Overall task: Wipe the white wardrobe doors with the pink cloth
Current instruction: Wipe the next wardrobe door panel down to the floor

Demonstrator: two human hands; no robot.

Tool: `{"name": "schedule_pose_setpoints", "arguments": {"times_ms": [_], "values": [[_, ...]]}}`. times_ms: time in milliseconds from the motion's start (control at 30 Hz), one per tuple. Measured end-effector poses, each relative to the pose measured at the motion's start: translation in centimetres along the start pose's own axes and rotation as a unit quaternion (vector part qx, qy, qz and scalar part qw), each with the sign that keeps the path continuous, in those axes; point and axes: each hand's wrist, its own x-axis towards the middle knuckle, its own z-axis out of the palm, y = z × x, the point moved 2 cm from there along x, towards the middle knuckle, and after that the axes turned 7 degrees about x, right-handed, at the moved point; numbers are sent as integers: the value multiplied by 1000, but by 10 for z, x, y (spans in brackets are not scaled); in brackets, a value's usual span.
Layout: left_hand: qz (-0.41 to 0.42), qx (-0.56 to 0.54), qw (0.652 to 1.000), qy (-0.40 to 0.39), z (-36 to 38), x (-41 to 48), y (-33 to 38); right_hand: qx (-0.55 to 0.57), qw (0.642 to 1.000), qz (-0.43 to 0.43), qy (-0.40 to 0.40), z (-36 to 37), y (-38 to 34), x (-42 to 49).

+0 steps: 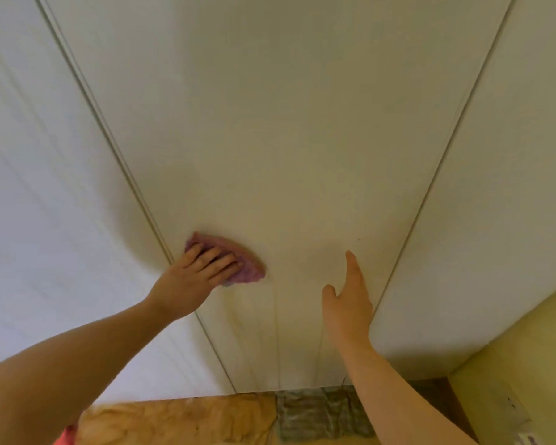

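White wardrobe doors point(289, 130) fill most of the head view, split by two vertical seams. A crumpled pink cloth point(247, 263) lies flat against the middle door, just right of the left seam. My left hand point(193, 274) presses on the cloth with its fingers spread over it. My right hand point(349, 297) is stretched out with straight fingers near the middle door's lower part, close to the right seam; whether it touches the door I cannot tell.
Below the doors' bottom edge lies an orange-tan cloth point(180, 422) and a grey patterned fabric point(315, 415). A yellow wall point(520, 348) stands at the lower right, next to the rightmost door.
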Motion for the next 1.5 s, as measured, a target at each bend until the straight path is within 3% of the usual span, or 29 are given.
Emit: {"name": "schedule_pose_setpoints", "arguments": {"times_ms": [100, 167, 233, 400, 433, 500, 567, 600, 733, 933, 1100, 1267, 1500], "values": [[49, -55, 994, -75, 5, -10, 31, -14, 999, -5, 36, 18, -3, -9], [66, -59, 993, -82, 15, -32, 30, -9, 999, 1, 52, 25, 0, -16], [26, -71, 995, -63, 22, -47, 11, -6, 996, -7, 89, 27, 0, -19], [-127, -102, 986, 40, 8, -12, -10, -43, 975, -120, 181, 29, -13, -3], [-128, -104, 986, 36, 9, -13, 0, -53, 972, -137, 182, 34, -15, 1], [-50, -95, 994, -17, 21, -35, 29, -80, 966, -173, 175, 45, -15, 1], [-28, -89, 994, -57, 28, -52, 42, -119, 951, -225, 177, 51, -11, 2], [-55, -99, 992, -63, 25, -47, 41, -139, 942, -250, 178, 51, -9, 5], [-216, -100, 971, 20, 5, 1, 28, -225, 897, -342, 168, 47, -4, 25], [-264, -55, 958, 98, 16, 13, 44, -305, 814, -460, 181, 56, 7, 48], [-289, -45, 936, 194, 26, 21, 47, -305, 779, -494, 239, 72, 20, 68], [-288, -21, 932, 219, 32, 19, 43, -298, 754, -507, 293, 83, 22, 76], [-287, -3, 936, 207, 28, 17, 46, -315, 781, -471, 264, 83, 24, 71]]}}
